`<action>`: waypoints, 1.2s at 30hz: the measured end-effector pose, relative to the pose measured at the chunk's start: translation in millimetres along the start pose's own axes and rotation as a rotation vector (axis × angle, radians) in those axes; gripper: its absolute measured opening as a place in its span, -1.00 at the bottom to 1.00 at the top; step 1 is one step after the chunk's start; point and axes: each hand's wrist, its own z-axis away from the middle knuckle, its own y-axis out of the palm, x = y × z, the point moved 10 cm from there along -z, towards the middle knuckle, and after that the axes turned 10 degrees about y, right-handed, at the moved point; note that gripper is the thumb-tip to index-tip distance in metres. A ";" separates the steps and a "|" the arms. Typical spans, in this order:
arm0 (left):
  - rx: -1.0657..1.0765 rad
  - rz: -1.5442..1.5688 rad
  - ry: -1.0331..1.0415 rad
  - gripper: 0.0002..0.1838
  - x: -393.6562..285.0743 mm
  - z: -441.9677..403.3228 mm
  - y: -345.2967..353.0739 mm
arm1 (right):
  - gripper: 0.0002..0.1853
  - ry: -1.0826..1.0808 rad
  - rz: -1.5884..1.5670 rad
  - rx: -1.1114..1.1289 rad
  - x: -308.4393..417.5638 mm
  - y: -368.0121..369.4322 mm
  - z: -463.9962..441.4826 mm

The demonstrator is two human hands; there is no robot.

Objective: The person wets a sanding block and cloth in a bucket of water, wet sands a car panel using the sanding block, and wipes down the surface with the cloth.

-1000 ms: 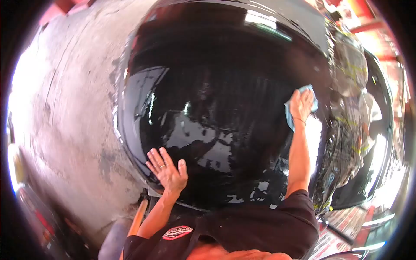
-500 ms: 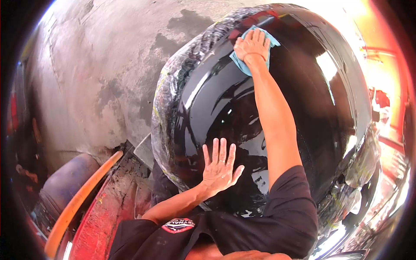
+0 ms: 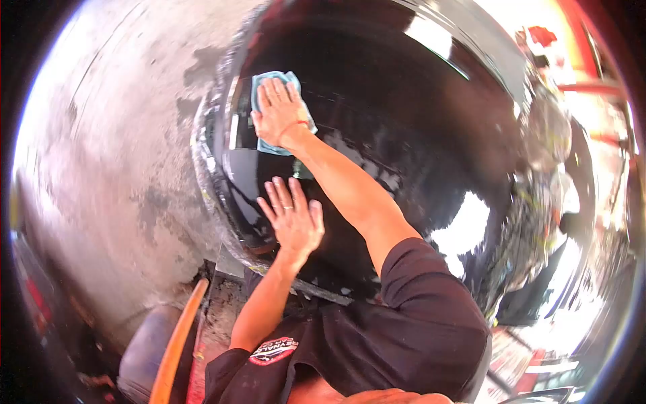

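Observation:
Under my right hand (image 3: pixel 279 118) a light blue cloth (image 3: pixel 268 147) is pressed flat, the fingers stretched over it, near the left edge of a glossy black car panel (image 3: pixel 404 114). Lower down and nearer my body, my left hand (image 3: pixel 295 219) lies with its palm toward the panel and fingers spread, holding nothing. A ring shows on one of its fingers. The panel's curved surface mirrors bright light and dark shapes. Crumpled clear plastic film (image 3: pixel 208 158) runs along its left rim.
More plastic film (image 3: pixel 545 135) bunches at the panel's right side. To the left is a stained concrete floor (image 3: pixel 128 161). A blue drum-like container (image 3: pixel 149 350) and an orange curved bar (image 3: pixel 178 350) sit at lower left. Red structures stand at the right.
My right hand and the cloth have moved left and toward me across the panel. My left hand has shifted left and slightly forward. The view has also shifted.

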 end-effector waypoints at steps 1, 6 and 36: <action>0.010 -0.027 -0.005 -0.27 -1.3 -0.3 1.2 | -0.25 0.102 -0.079 -0.065 -42.5 -21.3 20.6; 0.007 -0.089 -0.001 -0.28 -2.1 1.1 4.4 | -0.28 0.579 0.081 -0.170 -273.4 -75.1 166.3; -0.195 0.093 -0.036 -0.17 52.6 29.9 -2.6 | -0.16 0.759 0.029 0.009 -255.7 -76.0 351.4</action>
